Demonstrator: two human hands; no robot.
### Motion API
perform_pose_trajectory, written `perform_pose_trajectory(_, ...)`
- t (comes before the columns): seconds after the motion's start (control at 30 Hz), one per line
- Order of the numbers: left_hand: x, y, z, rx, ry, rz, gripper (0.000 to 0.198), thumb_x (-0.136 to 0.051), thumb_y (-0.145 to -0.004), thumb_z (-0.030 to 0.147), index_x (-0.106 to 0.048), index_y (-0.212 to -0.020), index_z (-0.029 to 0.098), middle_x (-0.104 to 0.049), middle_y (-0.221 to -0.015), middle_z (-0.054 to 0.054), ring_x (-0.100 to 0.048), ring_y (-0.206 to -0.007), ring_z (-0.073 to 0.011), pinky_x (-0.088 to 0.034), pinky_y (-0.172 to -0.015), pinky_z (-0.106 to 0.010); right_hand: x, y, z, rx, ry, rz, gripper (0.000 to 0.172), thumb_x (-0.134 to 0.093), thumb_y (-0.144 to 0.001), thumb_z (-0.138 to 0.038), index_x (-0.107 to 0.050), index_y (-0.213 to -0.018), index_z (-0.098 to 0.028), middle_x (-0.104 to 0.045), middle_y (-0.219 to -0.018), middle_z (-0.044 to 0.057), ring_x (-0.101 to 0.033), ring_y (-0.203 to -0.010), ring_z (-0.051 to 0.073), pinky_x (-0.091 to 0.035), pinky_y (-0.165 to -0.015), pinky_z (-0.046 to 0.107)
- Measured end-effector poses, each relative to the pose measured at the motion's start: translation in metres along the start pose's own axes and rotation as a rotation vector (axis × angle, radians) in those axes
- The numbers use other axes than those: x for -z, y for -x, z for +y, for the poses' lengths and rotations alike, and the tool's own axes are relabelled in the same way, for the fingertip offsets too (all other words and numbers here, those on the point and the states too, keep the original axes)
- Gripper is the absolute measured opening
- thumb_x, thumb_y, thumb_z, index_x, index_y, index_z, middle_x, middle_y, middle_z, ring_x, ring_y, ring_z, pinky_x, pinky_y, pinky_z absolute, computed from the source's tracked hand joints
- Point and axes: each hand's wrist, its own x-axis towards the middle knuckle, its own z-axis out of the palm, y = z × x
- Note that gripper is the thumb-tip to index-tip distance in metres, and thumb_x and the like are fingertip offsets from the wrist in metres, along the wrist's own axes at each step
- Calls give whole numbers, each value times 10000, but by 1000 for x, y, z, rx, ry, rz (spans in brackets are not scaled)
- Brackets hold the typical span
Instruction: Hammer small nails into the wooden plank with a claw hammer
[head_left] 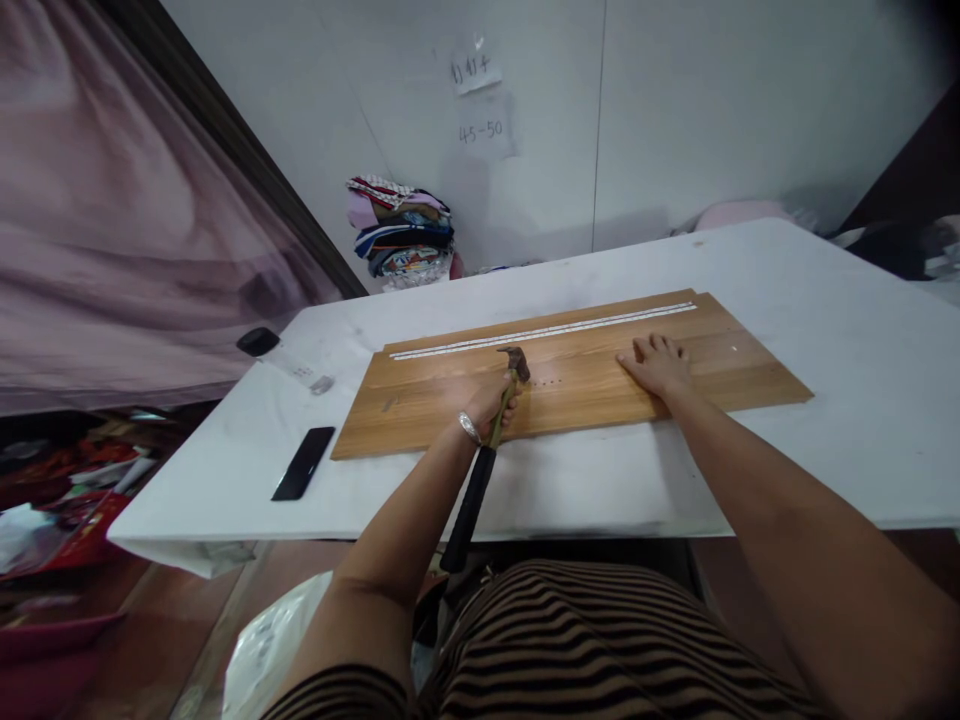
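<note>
My left hand (489,402), with a silver bracelet at the wrist, is closed round the upper shaft of a claw hammer (475,492). The hammer's head rests on or just above a wooden board (600,395), and its black grip hangs toward my body past the table's front edge. A short row of small dark dots (550,381), nails or holes, runs to the right of the hammer head. My right hand (660,366) lies on the board's right part with fingers spread. Along the board's far side runs a long white marked strip (540,332).
The white table (570,490) bears a black phone (304,464) at the left front and a clear bottle with a black cap (258,341) lying farther back. Folded cloths (405,225) are stacked behind the table. A pink curtain (112,200) hangs at left.
</note>
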Motion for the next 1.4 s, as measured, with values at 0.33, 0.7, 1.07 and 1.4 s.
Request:
perform_pose_trajectory(0.33,1,-3,-1,12,8,-6,393,-494,-1032,532,-532,-834,195,-438,-564,74,-314,-369,-45,-237,-362,-168,1,1,-1,5,-14,15,607,-350,-994,-643,-628,-1325,-217,-522,-1528,189,-371,-1460,377,-276,-1155,601)
perform_pose_trajectory(0.7,1,-4,-1,19,-13,-10,394,-452,-1048,517,-524,-826,199,-435,-561,69,-310,-368,-51,-235,-364,-172,2,1,-1,-1,0,-2,632,-333,-998,-634,-597,-1389,-213,-496,-1560,187,-355,-1474,370,-276,-1164,597)
perform_pose_trajectory(1.07,-2,0,1,16,-19,4,407,-383,-1071,492,-525,-827,199,-422,-561,68,-293,-371,-57,-225,-359,-169,1,0,0,-4,-5,9,634,-334,-997,-654,-621,-1349,-213,-510,-1542,185,-371,-1461,371,-283,-1156,596)
perform_pose_trajectory(1.4,-3,4,2,28,-8,8,416,-365,-1083,492,-522,-836,197,-420,-554,73,-295,-366,-50,-216,-353,-160,3,2,-2,1,-2,-1,629,-335,-998,-640,-613,-1362,-210,-511,-1543,187,-369,-1465,370,-284,-1162,592)
